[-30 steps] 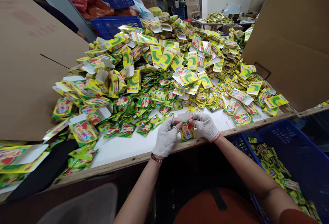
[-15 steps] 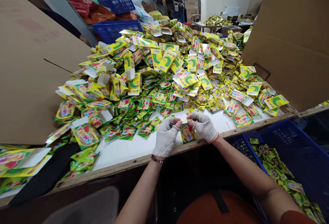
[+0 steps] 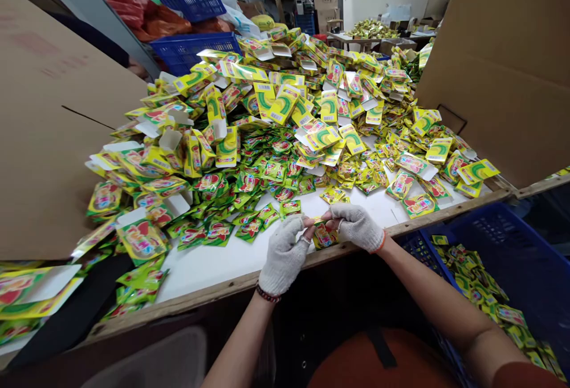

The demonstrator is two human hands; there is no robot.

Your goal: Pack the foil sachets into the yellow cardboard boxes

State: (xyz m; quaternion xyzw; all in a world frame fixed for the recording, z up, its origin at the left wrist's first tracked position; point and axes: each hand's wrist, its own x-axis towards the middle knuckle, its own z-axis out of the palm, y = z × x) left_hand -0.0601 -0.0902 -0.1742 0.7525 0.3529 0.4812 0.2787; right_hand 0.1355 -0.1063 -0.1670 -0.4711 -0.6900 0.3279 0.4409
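Note:
A small yellow-and-green candy carton [image 3: 325, 237] rests at the front edge of the table. My left hand [image 3: 284, 254], in a white fingerless glove, pinches the carton's upper left end. From the other side, my right hand [image 3: 357, 226] grips the top right with thumb and fingers closed. Fingers partly cover the carton's top flap. Just behind the hands lie loose green sachets [image 3: 249, 230] and a few yellow sachets [image 3: 333, 194].
A tall heap of cartons [image 3: 285, 103], many with open white flaps, covers the table's back. Cardboard sheets [image 3: 48, 138] [image 3: 503, 79] stand at both sides. Below right, a blue crate [image 3: 525, 257] holds filled-looking cartons [image 3: 481, 287]. A wooden strip [image 3: 231, 286] edges the table.
The carton's top edge, upright and pale before, now sits lower under my fingers. Both hands stay closed on it, and the left has turned slightly. The whole view has shifted a little.

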